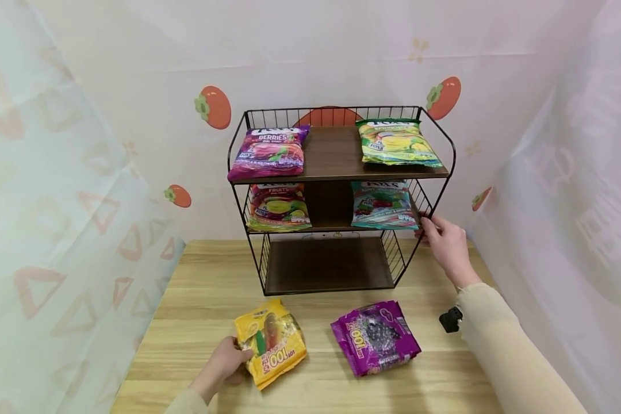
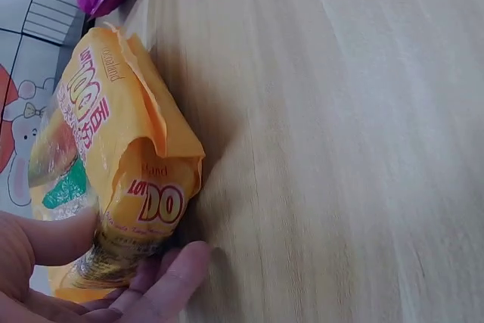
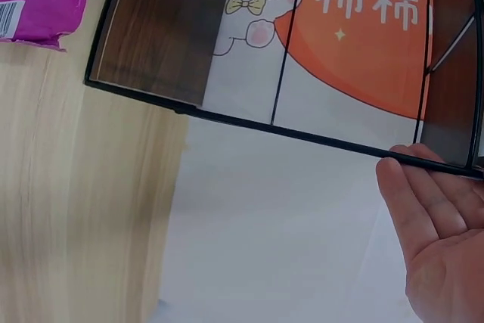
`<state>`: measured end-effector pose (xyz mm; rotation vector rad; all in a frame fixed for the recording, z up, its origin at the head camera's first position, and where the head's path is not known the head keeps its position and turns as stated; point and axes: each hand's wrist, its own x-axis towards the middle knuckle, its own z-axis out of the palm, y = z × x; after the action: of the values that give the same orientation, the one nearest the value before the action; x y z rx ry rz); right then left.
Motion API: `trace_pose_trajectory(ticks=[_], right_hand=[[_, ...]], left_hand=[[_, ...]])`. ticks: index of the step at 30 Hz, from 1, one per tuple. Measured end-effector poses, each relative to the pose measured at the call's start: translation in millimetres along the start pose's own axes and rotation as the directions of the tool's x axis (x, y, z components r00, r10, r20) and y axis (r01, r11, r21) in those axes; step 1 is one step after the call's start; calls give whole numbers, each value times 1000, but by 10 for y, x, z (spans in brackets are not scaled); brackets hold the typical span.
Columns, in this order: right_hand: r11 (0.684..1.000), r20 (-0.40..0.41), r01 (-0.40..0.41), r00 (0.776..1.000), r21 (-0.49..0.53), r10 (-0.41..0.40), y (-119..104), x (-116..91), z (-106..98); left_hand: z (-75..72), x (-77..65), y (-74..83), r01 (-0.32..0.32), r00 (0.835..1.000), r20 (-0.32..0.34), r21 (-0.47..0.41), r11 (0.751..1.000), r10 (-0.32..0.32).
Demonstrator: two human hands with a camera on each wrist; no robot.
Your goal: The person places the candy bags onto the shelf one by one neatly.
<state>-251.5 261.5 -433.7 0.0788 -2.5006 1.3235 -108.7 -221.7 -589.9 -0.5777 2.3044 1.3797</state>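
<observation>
My left hand [image 1: 229, 359] pinches the near left edge of a yellow candy bag [image 1: 284, 339] on the wooden table. In the left wrist view, the thumb [image 2: 64, 238] lies on the bag's face and the other fingers are partly under it. My right hand [image 1: 449, 244] holds the right side of a black wire shelf rack [image 1: 321, 290] at about middle-shelf height. Its fingertips meet the thin black frame in the right wrist view. A purple candy bag [image 1: 378, 338] with a dark grape picture lies on the table in front of the rack.
On the top shelf are a purple berries bag [image 1: 271, 152] and a green-yellow bag [image 1: 397, 142]. The middle shelf holds a red fruits bag [image 1: 279, 208] and a teal bag [image 1: 384, 205]. Printed cloth walls [image 1: 83, 201] enclose the table [image 1: 196, 287] at the back and sides.
</observation>
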Motion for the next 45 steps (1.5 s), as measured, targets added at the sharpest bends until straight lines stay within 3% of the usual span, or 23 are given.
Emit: trace_pose_trajectory(ticks=[5,11,16,20,25,31,37,45], right_hand=[[999,13,-9,1000,44,9,31,-2,-2],[999,11,-13,1000,30,13,46,-10,-8],[1000,6,-3,1000,-28,3,49,-20,-21],[1000,9,-2,1000,-16,2,57,-34,-24],[999,9,5,1000,-39,-5,65,-34,-7],[999,17,1,1000,-43,0,55,-35,-9],[1000,14,4,1000,-7,-4,59,-29,-1],[999,11,16,1000,33,-16,78,-20,15]], left_hand=[[-1,103,-45,17,999,44,-115,993,-12],[-36,154,-154,23,995,95,-287,958,5],[-59,132,-71,-20,998,51,-256,967,34],[-60,119,32,-52,998,25,-215,975,59],[-62,130,51,-72,996,24,-251,965,81],[-77,112,82,-75,990,89,-337,939,111],[-95,92,110,-70,970,183,-426,902,162],[-83,89,132,-92,948,224,-490,867,227]])
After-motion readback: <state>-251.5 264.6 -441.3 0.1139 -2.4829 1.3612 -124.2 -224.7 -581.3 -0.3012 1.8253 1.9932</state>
